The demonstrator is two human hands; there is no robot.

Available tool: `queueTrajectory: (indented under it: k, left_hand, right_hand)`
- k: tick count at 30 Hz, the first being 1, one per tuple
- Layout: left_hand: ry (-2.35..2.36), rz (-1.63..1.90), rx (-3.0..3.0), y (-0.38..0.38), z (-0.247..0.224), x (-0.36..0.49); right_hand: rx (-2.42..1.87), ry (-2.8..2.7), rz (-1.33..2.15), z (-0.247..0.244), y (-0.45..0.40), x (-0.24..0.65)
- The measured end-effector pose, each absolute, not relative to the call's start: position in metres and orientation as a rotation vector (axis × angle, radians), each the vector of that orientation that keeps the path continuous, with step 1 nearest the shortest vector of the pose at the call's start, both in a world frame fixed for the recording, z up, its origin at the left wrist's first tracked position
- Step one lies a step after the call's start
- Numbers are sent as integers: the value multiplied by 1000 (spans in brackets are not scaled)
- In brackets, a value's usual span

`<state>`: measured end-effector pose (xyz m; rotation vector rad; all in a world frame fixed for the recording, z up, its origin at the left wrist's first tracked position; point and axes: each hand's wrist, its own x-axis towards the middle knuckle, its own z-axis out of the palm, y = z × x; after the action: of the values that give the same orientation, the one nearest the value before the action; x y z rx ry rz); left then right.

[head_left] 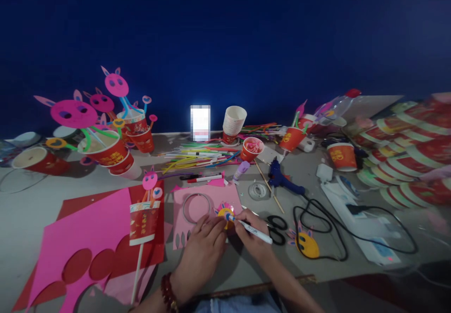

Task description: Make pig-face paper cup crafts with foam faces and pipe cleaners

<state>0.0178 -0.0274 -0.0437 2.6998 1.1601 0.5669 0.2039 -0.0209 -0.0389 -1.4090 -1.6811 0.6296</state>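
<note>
At the centre of the table [225, 266], one yellow paper face [224, 213] is found between two hands. Around it are counted one pair of scissors [277, 228] at 3 o'clock, a second yellow face [307, 243] near 4 o'clock, one tape roll [258, 191] and one blue glue gun [282, 176] at 2 o'clock, one stack of white cups [235, 120] at 12 o'clock, and at least four pink faces [73, 113] toward 10 o'clock. One white marker [259, 234] is gripped by the right hand [252, 230], its wrist slanted inward, the marker's tip at the centre face. The left hand [207, 238] is laid palm down, fingers bent over the face's edge; whether it is pinched by the thumb cannot be told.
</note>
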Motion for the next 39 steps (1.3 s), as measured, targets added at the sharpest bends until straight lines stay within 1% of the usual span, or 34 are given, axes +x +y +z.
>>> queueTrajectory:
  k: [39]
  left_hand:
    - [1157, 576, 2672, -27, -42, 17]
  right_hand:
    - [-1421, -1659, 636, -37, -21, 204]
